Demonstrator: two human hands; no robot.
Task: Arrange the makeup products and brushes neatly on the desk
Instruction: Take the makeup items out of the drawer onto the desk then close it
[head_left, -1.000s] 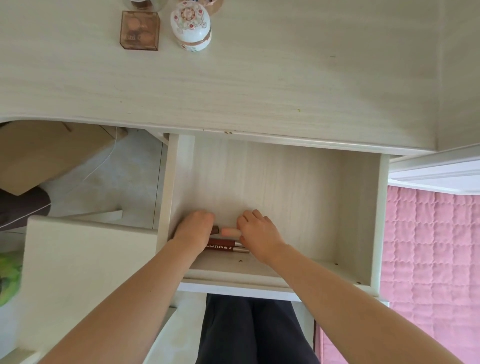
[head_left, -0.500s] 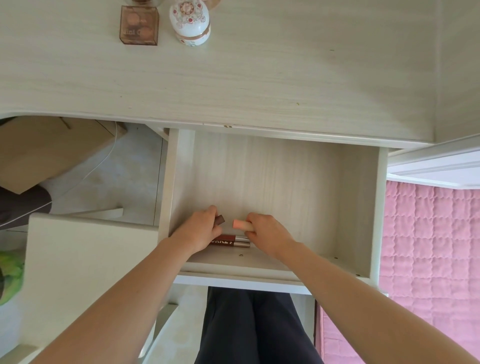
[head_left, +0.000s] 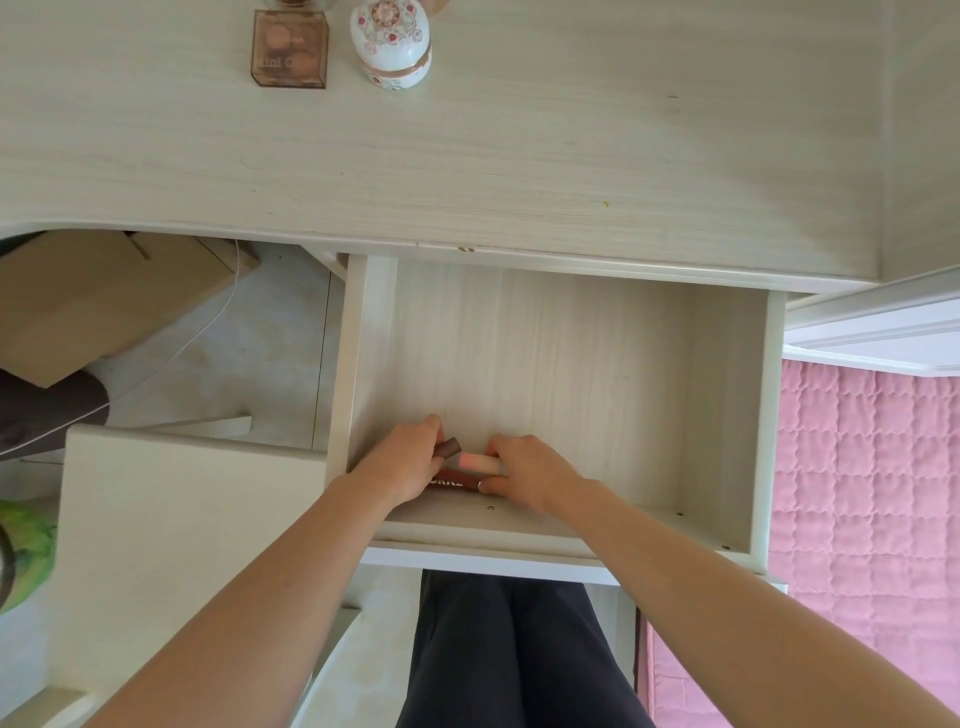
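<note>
The left hand (head_left: 400, 462) and right hand (head_left: 530, 475) sit low in the centre of the frame, inside the open drawer (head_left: 722, 415), close behind its front wall.

Left hand: fingers curled round a brown tube (head_left: 448, 447). Only the free end shows. It points right and slightly up-frame.

Right hand: fingers curled round a peach tube (head_left: 475, 461). Its long axis runs left to right, parallel to the drawer front. Its free end points left and almost meets the brown tube.

A red tube (head_left: 452, 480) lies on the drawer floor just below the peach one in the frame, on the same left-right axis. It spans the gap between the hands. The right thumb appears to touch its right end, and the left palm covers its left end. Neither hand is clearly nearer.

The desk (head_left: 519, 156) lies straight up-frame, beyond the drawer. The next move is probably a lift up and forward over the desk edge.

At the upper left of the frame, a palette (head_left: 290, 49) and a jar (head_left: 390, 41) stand just beside each other on the desk.
</note>
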